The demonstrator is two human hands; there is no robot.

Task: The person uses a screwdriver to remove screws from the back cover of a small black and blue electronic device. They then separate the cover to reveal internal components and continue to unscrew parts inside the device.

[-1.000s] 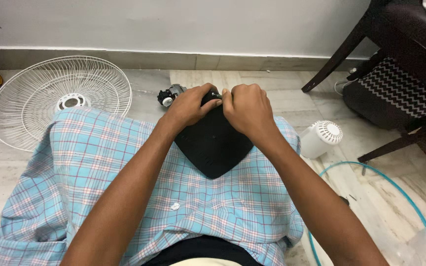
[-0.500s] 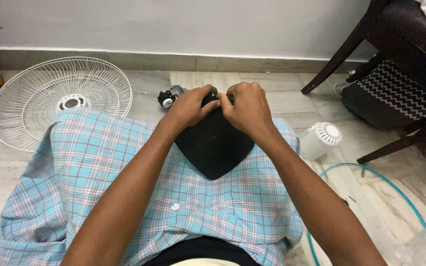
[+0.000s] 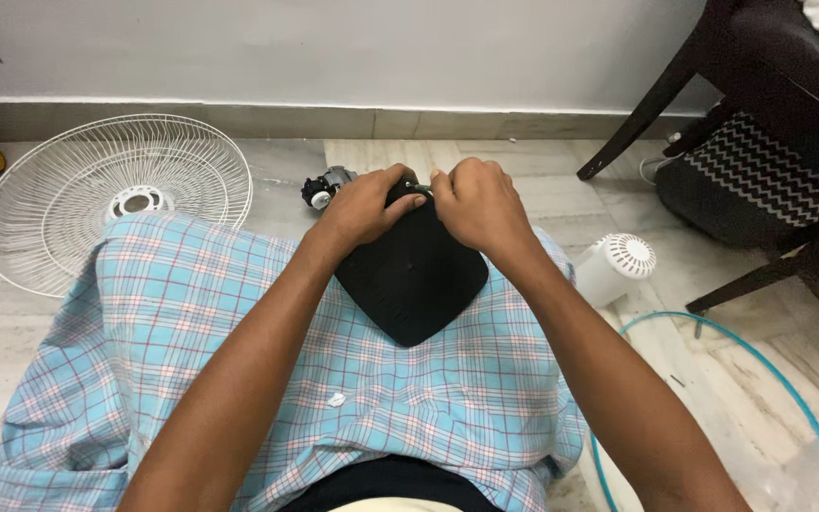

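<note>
A black rounded housing [image 3: 412, 275] rests on my lap, on a blue checked cloth [image 3: 191, 322]. My left hand [image 3: 364, 206] grips its far left edge, fingers curled over the top. My right hand [image 3: 473, 202] is closed on the far right edge, thumb and fingertips pinching a small part at the top middle, where a bit of green shows. The two hands nearly touch. What the fingertips pinch is mostly hidden.
A white wire fan guard [image 3: 111, 194] lies on the tiled floor at the left. A small motor [image 3: 327, 185] sits just beyond my left hand. A white plastic cap [image 3: 615, 265], a teal ring [image 3: 760, 379] and a dark wooden chair [image 3: 760, 142] are at the right.
Both hands stay on the housing's far edge. Only the fingers shift slightly at the top middle; nothing is picked up or let go.
</note>
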